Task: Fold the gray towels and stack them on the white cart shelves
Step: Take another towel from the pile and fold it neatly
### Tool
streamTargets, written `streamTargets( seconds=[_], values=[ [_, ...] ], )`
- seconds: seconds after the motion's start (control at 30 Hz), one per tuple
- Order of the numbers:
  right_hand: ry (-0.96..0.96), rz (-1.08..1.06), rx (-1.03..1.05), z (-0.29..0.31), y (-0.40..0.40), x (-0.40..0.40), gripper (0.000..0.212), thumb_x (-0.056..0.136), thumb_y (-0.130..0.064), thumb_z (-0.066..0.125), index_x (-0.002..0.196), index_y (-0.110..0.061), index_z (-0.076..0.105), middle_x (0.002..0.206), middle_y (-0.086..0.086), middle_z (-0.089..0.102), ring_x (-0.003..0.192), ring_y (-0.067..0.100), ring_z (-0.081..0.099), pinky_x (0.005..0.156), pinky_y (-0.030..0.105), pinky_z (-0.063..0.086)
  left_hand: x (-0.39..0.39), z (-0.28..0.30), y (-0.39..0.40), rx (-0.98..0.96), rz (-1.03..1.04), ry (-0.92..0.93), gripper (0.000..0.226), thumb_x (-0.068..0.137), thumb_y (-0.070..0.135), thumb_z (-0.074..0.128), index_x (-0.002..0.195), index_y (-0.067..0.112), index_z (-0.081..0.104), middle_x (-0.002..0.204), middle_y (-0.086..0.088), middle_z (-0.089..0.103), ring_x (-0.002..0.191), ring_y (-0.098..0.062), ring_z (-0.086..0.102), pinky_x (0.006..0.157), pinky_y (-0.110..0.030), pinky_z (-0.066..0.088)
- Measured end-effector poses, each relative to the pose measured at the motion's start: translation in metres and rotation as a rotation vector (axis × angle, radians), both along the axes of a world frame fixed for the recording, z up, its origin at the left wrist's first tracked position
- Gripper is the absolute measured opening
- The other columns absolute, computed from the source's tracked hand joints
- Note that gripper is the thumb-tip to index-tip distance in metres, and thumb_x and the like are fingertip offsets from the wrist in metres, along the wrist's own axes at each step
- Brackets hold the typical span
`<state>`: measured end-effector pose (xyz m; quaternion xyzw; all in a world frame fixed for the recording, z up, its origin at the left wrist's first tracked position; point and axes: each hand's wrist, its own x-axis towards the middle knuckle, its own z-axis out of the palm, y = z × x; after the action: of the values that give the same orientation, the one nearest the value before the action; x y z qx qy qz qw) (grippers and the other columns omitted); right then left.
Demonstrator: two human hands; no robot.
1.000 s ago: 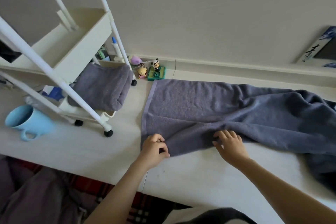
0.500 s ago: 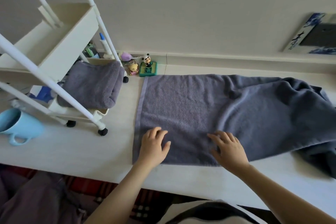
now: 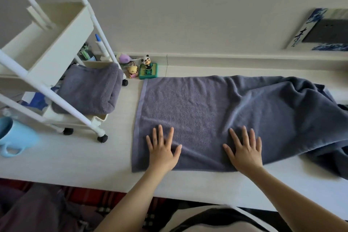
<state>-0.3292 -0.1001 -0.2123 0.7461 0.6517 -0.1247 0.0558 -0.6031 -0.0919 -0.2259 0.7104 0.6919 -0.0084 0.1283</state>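
item: gray towel (image 3: 216,111), spread on the bench (image 3: 75,158) right of the white cart (image 3: 62,58).
i see my left hand (image 3: 162,149) and right hand (image 3: 244,150) flat, fingers splayed, pressing its near edge; folded towel (image 3: 90,90) on cart's bottom shelf.

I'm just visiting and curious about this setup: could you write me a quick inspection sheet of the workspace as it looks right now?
Surface: white table.
Job's things: gray towel spread flat, right end rumpled; folded towel on white cart lower shelf.
Clutter: blue mug, panda figurine, small toys.
Hands: left hand and right hand flat on the towel, fingers spread.
Cables: nothing seen.
Surroundings: plain wall, framed picture.
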Motion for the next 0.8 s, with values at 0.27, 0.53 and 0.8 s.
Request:
streamTargets(
  seconds=[0.27, 0.53, 0.8],
  values=[
    [-0.058, -0.178, -0.179, -0.002, -0.021, -0.014, 0.082, 0.075, -0.075, -0.008, 0.142, -0.032, -0.027, 0.153, 0.022, -0.022, 0.141, 0.041, -0.018, 0.114, 0.056, -0.006, -0.024, -0.011, 0.007, -0.045, -0.099, 0.108, 0.08, 0.081, 0.076, 0.004, 0.148, 0.032, 0.002, 0.159, -0.01, -0.001, 0.145, -0.033, -0.005, 0.11, -0.057, -0.013],
    [0.008, -0.129, 0.037, 0.002, -0.004, -0.007, 0.081, 0.079, -0.068, 0.002, 0.15, -0.03, 0.015, 0.159, 0.011, 0.002, 0.145, 0.034, 0.0, 0.113, 0.046, -0.007, 0.003, -0.003, 0.008, 0.043, -0.007, 0.014, 0.071, 0.082, 0.057, 0.036, 0.142, 0.02, 0.037, 0.151, -0.023, 0.028, 0.137, -0.044, 0.025, 0.108, -0.06, 0.007],
    [0.005, -0.103, 0.01, -0.015, -0.011, 0.002, 0.094, 0.068, -0.076, -0.025, 0.149, -0.037, 0.003, 0.159, 0.01, -0.001, 0.144, 0.035, -0.005, 0.112, 0.05, -0.012, 0.0, -0.011, -0.002, 0.0, 0.059, 0.069, 0.072, 0.081, 0.06, 0.034, 0.142, 0.023, 0.041, 0.149, -0.021, 0.033, 0.135, -0.045, 0.03, 0.105, -0.066, 0.014]
  ],
)
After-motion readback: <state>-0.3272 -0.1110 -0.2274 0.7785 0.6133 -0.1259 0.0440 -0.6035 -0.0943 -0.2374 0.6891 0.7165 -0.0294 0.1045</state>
